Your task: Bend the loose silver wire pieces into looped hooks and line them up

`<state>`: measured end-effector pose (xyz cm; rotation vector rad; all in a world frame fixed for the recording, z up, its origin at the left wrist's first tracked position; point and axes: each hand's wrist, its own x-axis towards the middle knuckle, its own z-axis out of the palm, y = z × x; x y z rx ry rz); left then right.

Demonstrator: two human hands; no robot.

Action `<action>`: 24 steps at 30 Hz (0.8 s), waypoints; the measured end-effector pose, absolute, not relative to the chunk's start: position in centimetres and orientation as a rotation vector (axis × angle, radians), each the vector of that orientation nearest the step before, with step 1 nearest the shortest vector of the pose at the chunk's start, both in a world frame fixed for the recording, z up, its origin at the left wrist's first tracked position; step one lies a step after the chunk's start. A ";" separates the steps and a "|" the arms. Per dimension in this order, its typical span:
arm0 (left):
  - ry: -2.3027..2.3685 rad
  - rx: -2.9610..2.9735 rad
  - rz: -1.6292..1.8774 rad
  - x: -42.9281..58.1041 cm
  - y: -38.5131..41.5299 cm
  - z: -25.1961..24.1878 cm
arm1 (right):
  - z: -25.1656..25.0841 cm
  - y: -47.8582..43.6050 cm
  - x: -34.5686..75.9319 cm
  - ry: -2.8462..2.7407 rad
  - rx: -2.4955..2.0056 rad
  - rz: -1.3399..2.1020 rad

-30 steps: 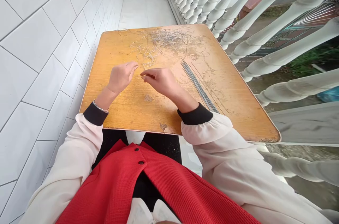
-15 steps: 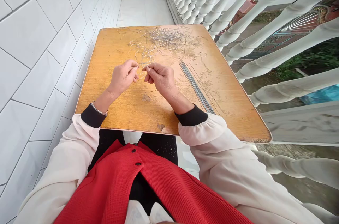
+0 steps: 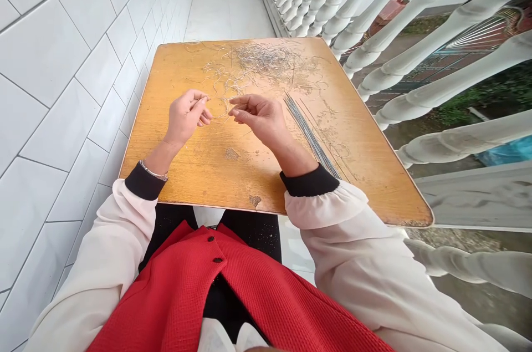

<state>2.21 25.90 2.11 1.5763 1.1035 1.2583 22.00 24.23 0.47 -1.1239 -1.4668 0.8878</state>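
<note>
Over the middle of the wooden table [image 3: 199,174], my left hand [image 3: 184,119] is closed, thumb and forefinger pinched on what looks like a thin wire. Most of that wire is too fine to follow. My right hand [image 3: 264,118] is just to its right, thumb and forefinger slightly apart, with nothing clear between them. Thin curled wires [image 3: 226,86] lie on the table beyond the fingertips. Right of my right hand lies a bundle of straight grey wires [image 3: 310,136], its near end close to my right cuff.
A tangled heap of fine wire [image 3: 266,57] spreads over the table's far side. White tiled wall [image 3: 54,91] runs close along the left. A white balustrade [image 3: 415,75] runs along the right. Worn patches [image 3: 231,154] mark the tabletop.
My hands have drawn apart, the left a little leftward and the right a little to the right. My right thumb and forefinger, pinched before, have parted slightly.
</note>
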 end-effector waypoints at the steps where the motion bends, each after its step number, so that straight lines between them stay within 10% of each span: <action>1: 1.120 1.545 1.275 2.1 26.0 2.1 | 0.6 24.4 22.3 -1.462 -1.133 0.880; 24: 0.990 1.555 1.102 1.4 25.8 2.3 | 2.2 24.8 24.5 -1.387 -1.223 0.464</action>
